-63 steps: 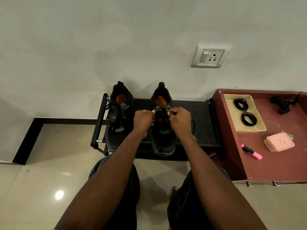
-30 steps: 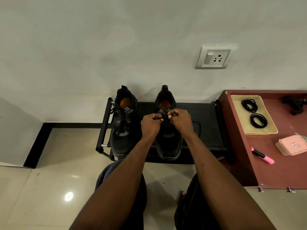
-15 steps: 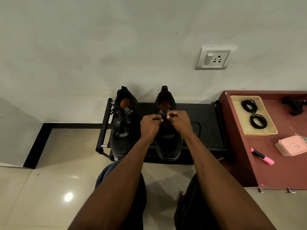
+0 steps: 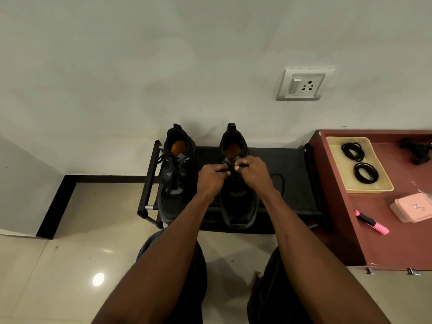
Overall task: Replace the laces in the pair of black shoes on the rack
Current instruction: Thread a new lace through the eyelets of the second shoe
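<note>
Two black shoes with orange insoles stand side by side on a low black rack [image 4: 289, 160], toes toward me. The left shoe [image 4: 175, 176] is laced, its black lace loosely tied. Over the tongue of the right shoe [image 4: 238, 206] both my hands meet: my left hand [image 4: 211, 181] and my right hand [image 4: 253, 174] each pinch the black lace [image 4: 231, 170] near the top eyelets. A loop of that lace trails onto the rack to the right. Two coiled black laces [image 4: 365, 173] lie in a beige tray.
A maroon cabinet top [image 4: 397, 242] stands right of the rack, bearing the beige tray [image 4: 336, 164], a pink highlighter [image 4: 371, 222], a pink box [image 4: 415, 206] and a dark object at the back. A wall socket [image 4: 304, 84] is above. My knees are near the rack's front.
My hands came together from either side of the right shoe's tongue and now work close at its top eyelets; in the last half second they barely moved.
</note>
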The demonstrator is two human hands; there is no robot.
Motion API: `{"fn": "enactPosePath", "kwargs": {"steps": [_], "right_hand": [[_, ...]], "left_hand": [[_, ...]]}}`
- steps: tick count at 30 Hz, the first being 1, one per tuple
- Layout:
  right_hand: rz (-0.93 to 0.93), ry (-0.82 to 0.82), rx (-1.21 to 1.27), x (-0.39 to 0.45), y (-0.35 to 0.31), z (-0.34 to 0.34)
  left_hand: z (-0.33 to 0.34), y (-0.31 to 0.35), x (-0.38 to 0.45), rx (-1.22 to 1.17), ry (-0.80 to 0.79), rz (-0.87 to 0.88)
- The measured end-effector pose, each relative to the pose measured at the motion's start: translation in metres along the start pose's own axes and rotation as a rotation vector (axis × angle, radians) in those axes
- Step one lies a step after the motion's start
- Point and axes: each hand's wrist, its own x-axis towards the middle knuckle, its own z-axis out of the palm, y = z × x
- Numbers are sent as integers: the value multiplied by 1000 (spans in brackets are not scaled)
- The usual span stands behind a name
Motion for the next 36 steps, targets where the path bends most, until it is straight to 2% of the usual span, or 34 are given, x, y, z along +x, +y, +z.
{"fn": "enactPosePath", "kwargs": {"steps": [2, 5, 9, 16, 22, 26, 28, 36], "right_hand": [[1, -5, 38, -2, -2, 0], [43, 51, -33, -3, -9, 8], [154, 115, -131, -4, -12, 9], [77, 90, -146, -3, -2, 11], [45, 38, -1, 0, 8, 5], [-4, 27, -52, 0, 7, 8], [-1, 6, 3, 1, 7, 5], [240, -119, 297, 3, 6, -10]], "left_hand": [[-2, -1, 1, 3, -31, 0], [0, -1, 1, 22, -72, 7], [2, -2, 1, 42, -28, 20], [3, -3, 2, 87, -34, 31], [4, -2, 4, 113, -46, 5], [5, -3, 3, 80, -72, 3], [4, -3, 3, 72, -67, 8], [6, -1, 3, 118, -21, 3]]}}
